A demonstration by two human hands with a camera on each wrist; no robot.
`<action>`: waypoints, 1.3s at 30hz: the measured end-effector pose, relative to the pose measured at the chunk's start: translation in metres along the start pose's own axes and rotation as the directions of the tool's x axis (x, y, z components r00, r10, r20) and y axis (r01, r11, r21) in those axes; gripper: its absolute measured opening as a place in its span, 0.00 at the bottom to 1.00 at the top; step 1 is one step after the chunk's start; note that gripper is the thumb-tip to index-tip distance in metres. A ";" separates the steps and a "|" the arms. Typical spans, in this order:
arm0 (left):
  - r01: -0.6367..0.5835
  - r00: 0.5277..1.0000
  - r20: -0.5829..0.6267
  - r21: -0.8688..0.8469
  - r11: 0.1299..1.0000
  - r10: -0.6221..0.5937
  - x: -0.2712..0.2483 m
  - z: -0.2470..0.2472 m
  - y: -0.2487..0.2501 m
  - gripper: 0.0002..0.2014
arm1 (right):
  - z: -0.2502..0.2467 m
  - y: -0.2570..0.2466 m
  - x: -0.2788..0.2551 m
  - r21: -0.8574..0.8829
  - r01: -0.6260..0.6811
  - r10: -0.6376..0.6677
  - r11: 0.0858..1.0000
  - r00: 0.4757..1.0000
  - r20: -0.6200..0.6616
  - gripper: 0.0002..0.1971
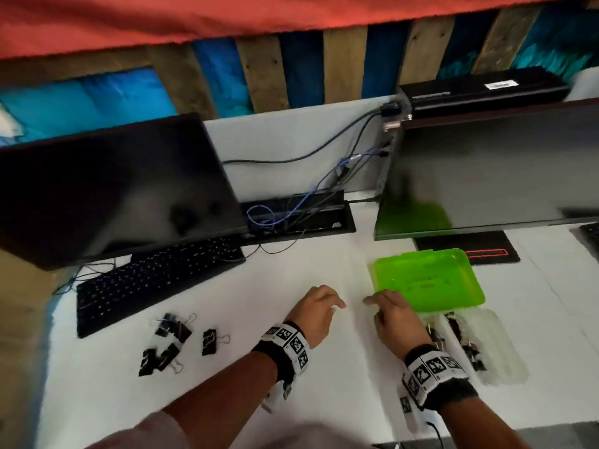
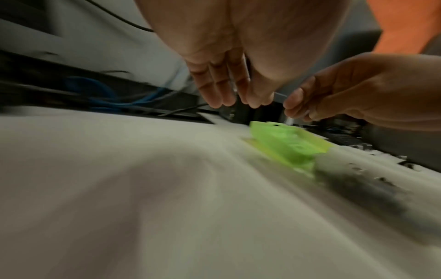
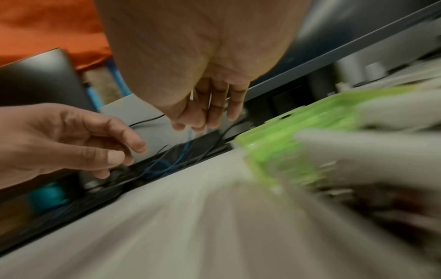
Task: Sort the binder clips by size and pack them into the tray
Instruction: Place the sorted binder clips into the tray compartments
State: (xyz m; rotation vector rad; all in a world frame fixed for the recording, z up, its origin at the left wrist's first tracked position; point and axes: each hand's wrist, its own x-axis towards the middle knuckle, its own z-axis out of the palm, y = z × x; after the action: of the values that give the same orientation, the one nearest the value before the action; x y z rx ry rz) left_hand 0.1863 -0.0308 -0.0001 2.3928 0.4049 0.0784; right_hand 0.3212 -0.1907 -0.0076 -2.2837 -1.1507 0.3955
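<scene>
Binder clips: a loose cluster of black clips (image 1: pixel 168 343) with silver wire handles lies on the white surface (image 1: pixel 259 277), left of both hands and just in front of the keyboard (image 1: pixel 152 280); one clip (image 1: pixel 210 341) sits slightly apart on the cluster's right.
Tray: a clear divided tray (image 1: pixel 499 348) lies at the right, with dark clips showing in its compartments; motion blur hides their sizes.
Lid: a bright green lid (image 1: pixel 431 277) lies open, flat on the surface, touching the tray's far edge.
Left hand: the left hand (image 1: pixel 316 311) hovers over the bare surface, fingers loosely bent, holding nothing.
Right hand: the right hand (image 1: pixel 397 319) hangs just beside the lid's near left corner, fingers relaxed and pointing down, empty.
Edges: a monitor (image 1: pixel 107 186) stands behind the keyboard; a cable well (image 1: pixel 298 215) is cut into the surface beyond the hands.
Open room: bare white surface lies between the clip cluster and the tray.
</scene>
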 end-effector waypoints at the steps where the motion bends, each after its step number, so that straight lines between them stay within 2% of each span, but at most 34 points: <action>1: 0.061 0.997 -0.037 0.004 0.998 -0.061 -0.021 -0.011 -0.019 0.14 | 0.015 -0.018 0.008 0.005 0.067 -0.068 0.998 0.996 0.066 0.20; 4: 0.248 0.962 -0.129 0.062 0.967 -0.239 -0.092 -0.042 -0.069 0.17 | 0.057 -0.066 0.025 -0.007 0.174 -0.166 0.985 0.951 0.261 0.19; 6: 0.397 0.905 -0.202 0.094 0.913 -0.373 -0.139 -0.059 -0.096 0.19 | 0.080 -0.093 0.034 -0.020 0.199 -0.177 0.980 0.907 0.382 0.18; 8: 0.546 0.814 -0.302 0.108 0.831 -0.495 -0.183 -0.072 -0.116 0.21 | 0.101 -0.119 0.041 -0.023 0.224 -0.186 0.974 0.858 0.478 0.19; 11: 0.722 0.642 -0.445 0.078 0.687 -0.624 -0.234 -0.086 -0.136 0.27 | 0.131 -0.159 0.051 -0.035 0.312 -0.240 0.949 0.792 0.561 0.25; 13: 0.781 0.554 -0.464 0.000 0.625 -0.691 -0.254 -0.092 -0.149 0.36 | 0.148 -0.188 0.056 -0.067 0.426 -0.309 0.902 0.748 0.587 0.27; 15: 0.805 0.510 -0.412 -0.082 0.588 -0.755 -0.264 -0.096 -0.161 0.45 | 0.163 -0.216 0.058 -0.099 0.553 -0.380 0.827 0.680 0.627 0.28; 17: 0.795 0.518 -0.358 -0.132 0.592 -0.776 -0.262 -0.102 -0.173 0.52 | 0.177 -0.239 0.061 -0.141 0.641 -0.398 0.755 0.617 0.679 0.32; 19: 0.776 0.558 -0.315 -0.128 0.617 -0.768 -0.252 -0.112 -0.181 0.56 | 0.189 -0.258 0.064 -0.173 0.673 -0.374 0.719 0.584 0.721 0.39; 23: 0.757 0.614 -0.212 -0.111 0.643 -0.760 -0.224 -0.131 -0.201 0.60 | 0.207 -0.283 0.073 -0.208 0.679 -0.313 0.705 0.560 0.767 0.47; 27: 0.709 0.667 -0.137 -0.185 0.680 -0.733 -0.213 -0.135 -0.218 0.60 | 0.213 -0.286 0.082 -0.195 0.607 -0.243 0.771 0.562 0.791 0.44; 29: 0.671 0.692 -0.131 -0.248 0.699 -0.710 -0.211 -0.132 -0.220 0.56 | 0.214 -0.283 0.083 -0.171 0.594 -0.267 0.786 0.576 0.773 0.41; 31: 0.649 0.714 -0.134 -0.242 0.721 -0.687 -0.209 -0.127 -0.217 0.52 | 0.213 -0.277 0.083 -0.144 0.568 -0.286 0.810 0.598 0.748 0.37; 33: 0.631 0.732 -0.145 -0.225 0.742 -0.666 -0.206 -0.123 -0.213 0.48 | 0.210 -0.270 0.082 -0.114 0.474 -0.255 0.873 0.643 0.722 0.31; 36: 0.623 0.753 -0.117 -0.187 0.759 -0.647 -0.198 -0.123 -0.209 0.52 | 0.200 -0.254 0.082 -0.093 0.350 -0.201 0.932 0.714 0.670 0.24; 39: 0.607 0.781 -0.083 -0.128 0.784 -0.618 -0.182 -0.123 -0.207 0.52 | 0.186 -0.237 0.079 -0.050 0.304 -0.203 0.951 0.741 0.640 0.26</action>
State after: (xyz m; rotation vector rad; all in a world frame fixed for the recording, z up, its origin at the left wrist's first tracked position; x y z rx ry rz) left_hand -0.0625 0.1375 -0.0327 2.0532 1.1968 -0.0561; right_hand 0.1251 0.0509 -0.0193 -2.1179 -1.8549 1.0534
